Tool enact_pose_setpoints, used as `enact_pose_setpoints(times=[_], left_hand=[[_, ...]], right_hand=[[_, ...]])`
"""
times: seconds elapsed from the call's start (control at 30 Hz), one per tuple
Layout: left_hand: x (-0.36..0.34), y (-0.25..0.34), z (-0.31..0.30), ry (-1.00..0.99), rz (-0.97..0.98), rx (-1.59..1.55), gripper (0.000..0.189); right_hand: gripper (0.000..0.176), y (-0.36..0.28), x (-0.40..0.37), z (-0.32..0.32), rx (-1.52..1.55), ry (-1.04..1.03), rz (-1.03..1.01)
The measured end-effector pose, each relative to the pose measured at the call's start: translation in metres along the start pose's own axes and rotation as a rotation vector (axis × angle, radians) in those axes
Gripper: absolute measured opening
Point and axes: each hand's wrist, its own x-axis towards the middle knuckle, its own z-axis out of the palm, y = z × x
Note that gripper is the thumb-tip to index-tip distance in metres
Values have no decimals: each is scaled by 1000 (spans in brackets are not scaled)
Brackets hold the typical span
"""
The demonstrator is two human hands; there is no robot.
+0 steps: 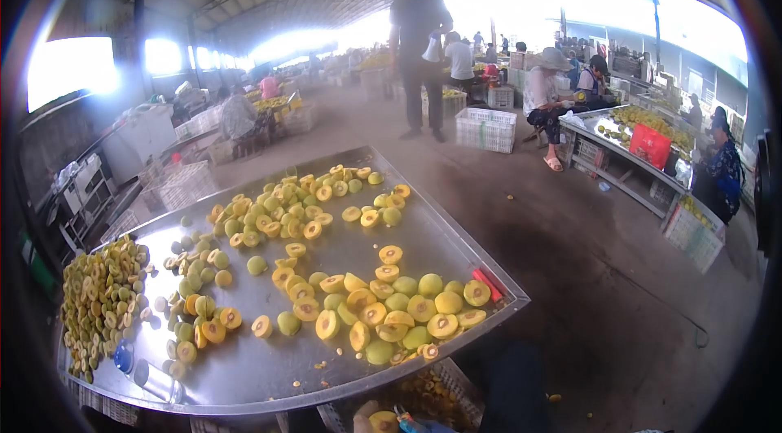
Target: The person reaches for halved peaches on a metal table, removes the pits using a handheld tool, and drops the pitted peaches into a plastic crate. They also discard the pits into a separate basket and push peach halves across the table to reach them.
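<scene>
At the bottom edge, my left hand [363,416] holds a halved stone fruit [383,422] with yellow flesh, its fingers closed on the fruit's side. Beside the fruit is my right hand [419,426], in what looks like a blue covering and mostly cut off by the frame. A small dark tip [399,411] pokes out there toward the fruit; I cannot tell what tool it belongs to. Just beyond both hands, a crate [460,388] under the table's edge contains orange-brown pieces. Above it, many fruit halves [373,314] lie on the metal table [269,364].
Darker fruit pieces [102,303] are heaped at the table's left end, near a metal cylinder [155,380] and a blue round object [123,356]. A red object [488,285] lies by the right corner. Beyond stand a person [420,34], a white crate [485,130] and other worktables.
</scene>
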Motion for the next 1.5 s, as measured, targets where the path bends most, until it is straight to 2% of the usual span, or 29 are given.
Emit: enact_pose_setpoints(times=[0.07, 0.1, 0.13, 0.17, 0.2, 0.23, 0.3, 0.53, 0.73, 0.8, 0.83, 0.9, 1.03, 1.1, 1.13, 1.17, 1.2, 1.23, 1.27, 1.3, 1.33, 1.37, 1.43, 1.47, 1.5], left_hand=[[15, 10, 9, 2, 51, 3, 59], [15, 6, 1, 31, 92, 11, 57], [47, -39, -52, 130, -52, -108, 49], [25, -1, -14, 166, -88, -155, 60], [24, 1, -14, 130, -98, -264, 63], [-1, 37, 26, 116, 200, 253, 66], [5, 32, 13, 98, -23, -161, 67], [12, 15, 7, 45, 45, -7, 64], [17, 8, 12, 121, 131, 168, 47], [20, 6, 13, 189, 164, 242, 40], [22, 3, 10, 190, 161, 243, 40], [30, -1, 8, 224, 258, 507, 35], [26, 8, 13, 178, 254, 580, 29], [28, 13, 11, 82, 388, 854, 24], [26, 20, 20, 149, 212, 643, 22], [27, 13, 14, 102, 270, 620, 23], [25, 18, 19, 138, 150, 580, 24], [29, 13, 22, 255, 7, 416, 28], [29, 13, 30, 276, 27, 380, 28], [30, 6, 27, 232, 100, 315, 28], [33, 4, 24, 159, 309, 651, 30], [32, 12, 30, 223, 88, 431, 34], [15, 18, 40, 136, 45, 380, 51], [14, 19, 46, 125, 59, 377, 51], [12, 20, 50, 146, 92, 408, 49]], right_hand=[[38, 1, 2, 2, -89, -11, -150], [34, -16, -5, 6, -202, -3, -140], [35, 7, 20, -23, -249, -80, -126], [40, 14, 35, -43, 183, -222, 95], [44, -3, 17, -24, 198, -198, 121], [44, -17, -3, 2, -247, -55, -172], [34, -23, -6, 2, -381, -79, -126], [37, -22, -2, 7, -523, -61, -132], [37, -11, 14, 0, -614, 4, -137], [40, 7, 26, -6, -779, 25, -531], [40, 14, 28, -8, -776, 26, -528], [38, 24, 30, -8, -800, 82, -586], [35, 27, 26, -7, -619, 20, -437], [28, 20, 21, -1, -438, -15, -261], [27, 42, 31, -11, -727, 34, -580], [26, 63, 43, -23, -1025, 106, -924], [28, 42, 31, -10, -811, 92, -595], [30, 55, 42, -29, -1312, 83, -559], [29, 51, 43, -29, -1137, 106, -606], [29, 36, 36, -10, -828, 178, -950], [32, 39, 42, -13, -968, 299, -886], [35, 24, 30, -4, -815, 250, -596], [30, 50, 52, -18, -539, 116, -697], [30, 46, 53, -18, -543, 115, -715], [28, 46, 50, -18, -461, 98, -581]])
